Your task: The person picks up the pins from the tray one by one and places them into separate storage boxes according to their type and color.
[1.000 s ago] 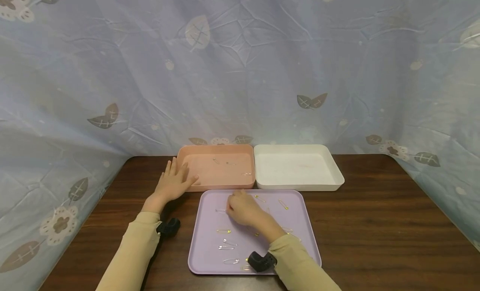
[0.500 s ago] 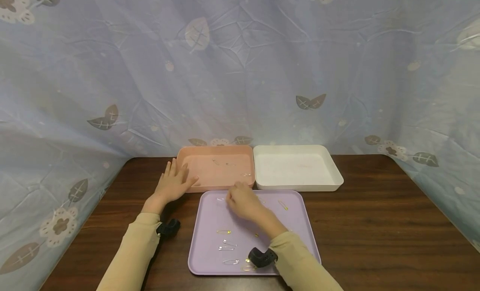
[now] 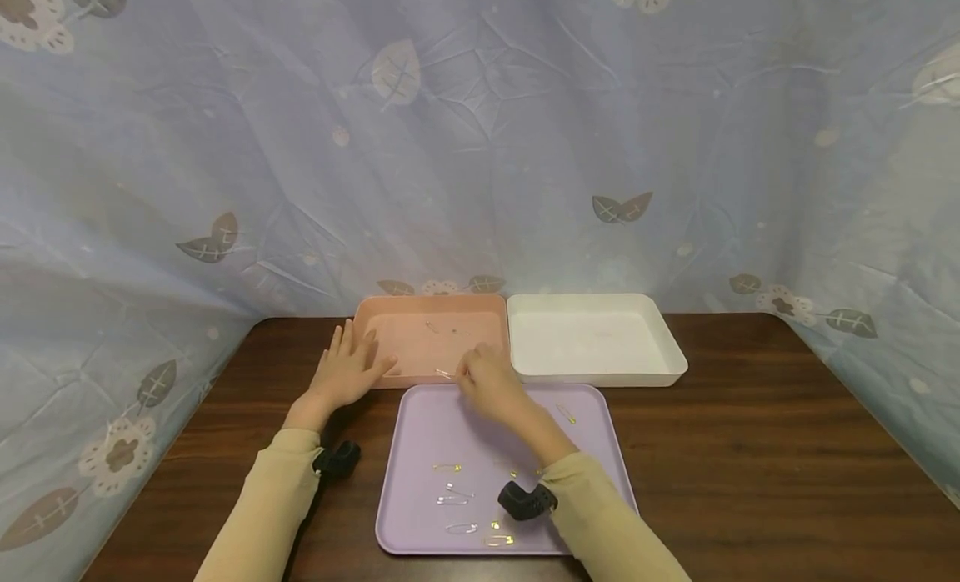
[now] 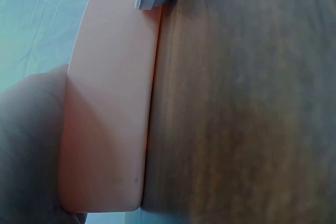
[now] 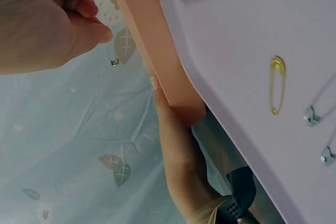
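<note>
My right hand [image 3: 492, 388] pinches a silver safety pin [image 3: 444, 373] above the near rim of the pink tray [image 3: 401, 340]. In the right wrist view the pin's head [image 5: 114, 63] hangs just below the fingertips. My left hand [image 3: 341, 375] rests at the pink tray's left end, fingers straight and thumb over the near rim. Two silver safety pins are visible inside that tray. On the lilac tray [image 3: 420, 432] lie several silver safety pins [image 3: 461, 529] and several gold safety pins [image 3: 447, 467]. My right forearm hides part of this tray.
A white tray [image 3: 592, 340] stands against the pink tray's right side. The lilac tray sits directly in front of both on the dark wooden table [image 3: 750, 449]. A patterned cloth [image 3: 480, 148] hangs behind the trays.
My right hand has moved forward from the lilac tray to the pink tray's near rim, carrying the silver safety pin. My left hand has stayed in place.
</note>
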A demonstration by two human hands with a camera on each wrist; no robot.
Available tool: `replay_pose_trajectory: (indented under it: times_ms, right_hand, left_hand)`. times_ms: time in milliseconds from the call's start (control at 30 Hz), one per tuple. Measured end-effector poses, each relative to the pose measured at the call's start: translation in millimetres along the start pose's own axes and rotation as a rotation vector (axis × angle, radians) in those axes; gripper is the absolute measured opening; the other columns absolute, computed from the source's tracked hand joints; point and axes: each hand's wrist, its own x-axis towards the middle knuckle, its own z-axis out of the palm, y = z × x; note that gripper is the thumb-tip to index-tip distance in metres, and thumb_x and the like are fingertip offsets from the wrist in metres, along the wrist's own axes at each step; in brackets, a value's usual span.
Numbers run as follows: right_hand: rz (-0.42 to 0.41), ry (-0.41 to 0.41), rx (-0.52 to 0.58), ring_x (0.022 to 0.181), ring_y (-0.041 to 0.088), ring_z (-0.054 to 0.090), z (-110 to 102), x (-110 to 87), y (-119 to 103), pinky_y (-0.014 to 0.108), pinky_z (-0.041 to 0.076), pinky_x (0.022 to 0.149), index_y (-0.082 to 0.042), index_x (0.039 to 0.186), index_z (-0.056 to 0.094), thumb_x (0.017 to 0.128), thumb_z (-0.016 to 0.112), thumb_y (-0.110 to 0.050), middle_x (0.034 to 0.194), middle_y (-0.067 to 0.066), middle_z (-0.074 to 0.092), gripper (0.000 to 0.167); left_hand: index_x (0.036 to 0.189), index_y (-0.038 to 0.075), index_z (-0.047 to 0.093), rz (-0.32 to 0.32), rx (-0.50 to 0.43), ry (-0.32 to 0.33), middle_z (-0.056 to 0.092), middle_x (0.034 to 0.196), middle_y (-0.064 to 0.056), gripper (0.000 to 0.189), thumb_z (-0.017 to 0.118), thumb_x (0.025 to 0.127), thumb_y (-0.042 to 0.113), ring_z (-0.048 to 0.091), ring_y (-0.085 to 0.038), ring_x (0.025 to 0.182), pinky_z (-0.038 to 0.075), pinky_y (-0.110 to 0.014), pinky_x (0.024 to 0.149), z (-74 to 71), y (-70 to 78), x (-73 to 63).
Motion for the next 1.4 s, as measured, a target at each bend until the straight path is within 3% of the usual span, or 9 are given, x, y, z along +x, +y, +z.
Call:
replay_pose_trajectory:
  times_ms: [400,733,933,1167,1400]
  right_hand:
    - [-0.001,0.044,-0.050,0.088,0.020,0.046,7.8,13.4,5.4,0.033,0.041,0.081,-0.007,0.090,0.063,0.094,0.060,-0.014,0.092,0.005,0.055,0.009]
    - [-0.072,0.092,-0.147,0.086,0.020,0.050,14.0,37.7,10.8,0.036,0.041,0.087,-0.004,0.090,0.063,0.095,0.057,-0.013,0.088,0.006,0.060,0.012]
    - [-0.050,0.061,-0.176,0.093,0.024,0.053,11.9,52.3,4.3,0.037,0.043,0.091,-0.002,0.095,0.063,0.098,0.054,-0.015,0.093,0.009,0.061,0.016]
    - [-0.037,0.023,-0.289,0.097,0.025,0.052,13.7,71.8,4.9,0.037,0.042,0.092,-0.003,0.091,0.064,0.098,0.050,-0.015,0.092,0.008,0.060,0.020]
    - [-0.058,0.036,-0.285,0.098,0.025,0.054,17.6,88.8,9.6,0.037,0.039,0.097,-0.004,0.088,0.064,0.101,0.047,-0.016,0.093,0.008,0.062,0.024]
  left_hand:
    - [0.156,0.009,0.017,-0.007,-0.021,-0.011,-0.006,0.160,-0.029,0.084,0.036,0.096,0.064,-0.007,-0.049,0.148,0.009,-0.072,0.112,5.9,-0.5,-2.7]
    - [0.156,0.010,0.018,-0.008,-0.016,-0.004,-0.006,0.161,-0.029,0.085,0.036,0.095,0.065,-0.008,-0.048,0.148,0.009,-0.072,0.112,6.1,-1.3,-2.7]
    - [0.156,0.010,0.018,-0.009,0.005,0.009,-0.005,0.161,-0.029,0.086,0.035,0.095,0.068,-0.007,-0.048,0.148,0.009,-0.072,0.112,4.3,-1.3,-0.4]
    - [0.156,0.011,0.018,-0.007,0.023,0.016,-0.002,0.161,-0.029,0.085,0.035,0.095,0.068,-0.005,-0.047,0.149,0.006,-0.071,0.113,1.2,0.6,-0.7]
    - [0.157,0.013,0.017,-0.028,0.015,0.002,-0.005,0.162,-0.026,0.086,0.033,0.094,0.070,-0.012,-0.047,0.148,0.002,-0.072,0.112,-2.5,2.3,-1.5]
